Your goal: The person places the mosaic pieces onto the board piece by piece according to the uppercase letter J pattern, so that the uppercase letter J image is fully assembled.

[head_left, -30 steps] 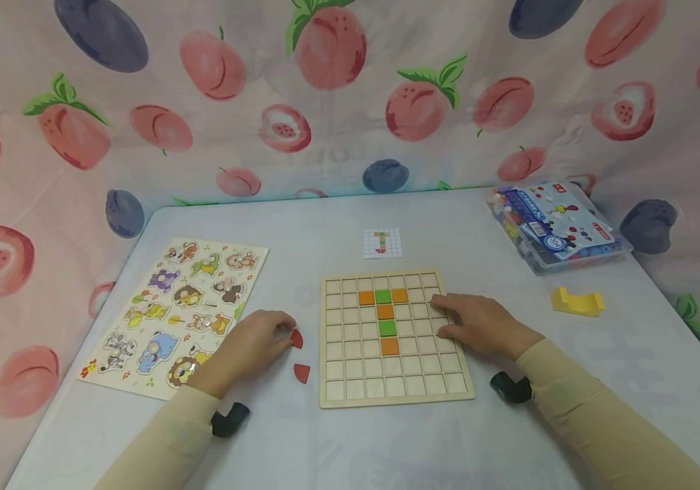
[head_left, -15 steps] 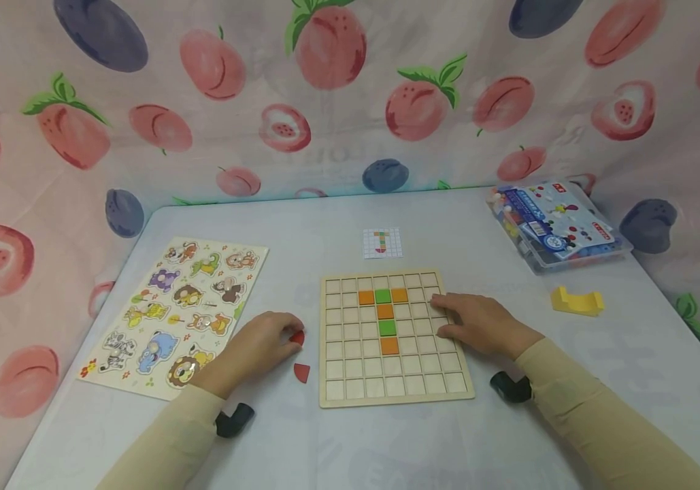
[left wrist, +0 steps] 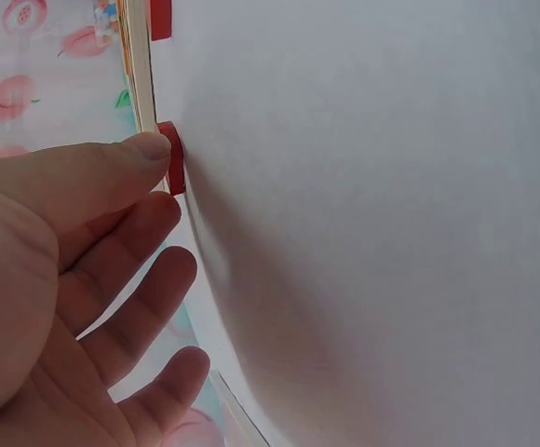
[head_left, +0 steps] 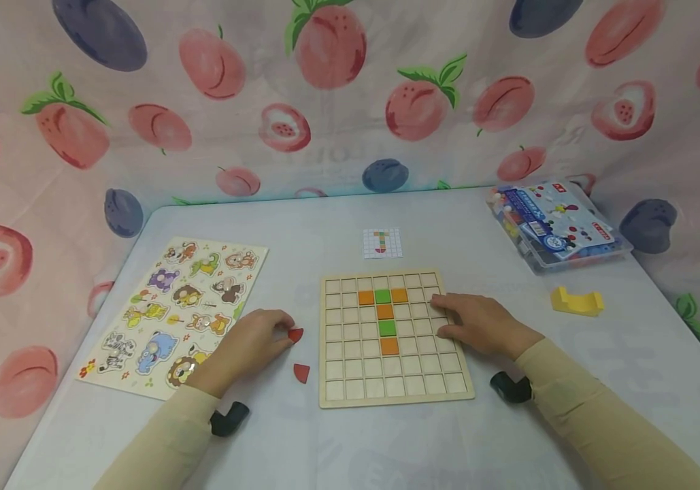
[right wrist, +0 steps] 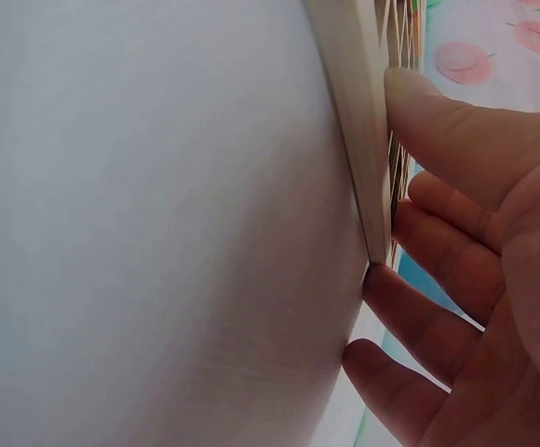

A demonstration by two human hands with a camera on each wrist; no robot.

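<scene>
My left hand (head_left: 254,345) pinches a red quarter-circle piece (head_left: 296,335) between thumb and forefinger, left of the wooden grid board (head_left: 336,391). In the left wrist view the thumb lies on this red piece (left wrist: 173,158), while the other fingers are loosely bent below. A second red quarter-circle piece (head_left: 301,373) lies on the table just nearer to me. Orange squares (head_left: 384,312) and green squares (head_left: 388,328) form a T on the board. My right hand (head_left: 478,323) rests on the board's right edge; the right wrist view shows relaxed fingers (right wrist: 424,321) along that edge.
A pattern card (head_left: 381,243) lies behind the board. On the left is an animal puzzle board (head_left: 162,309), partly behind the left forearm. A clear plastic case (head_left: 560,224) stands at the back right, with a yellow curved block (head_left: 577,301) in front of it.
My left hand shifted slightly right, then back left and a little away from me, and the red piece it pinches turned slightly. The right hand stays in place.
</scene>
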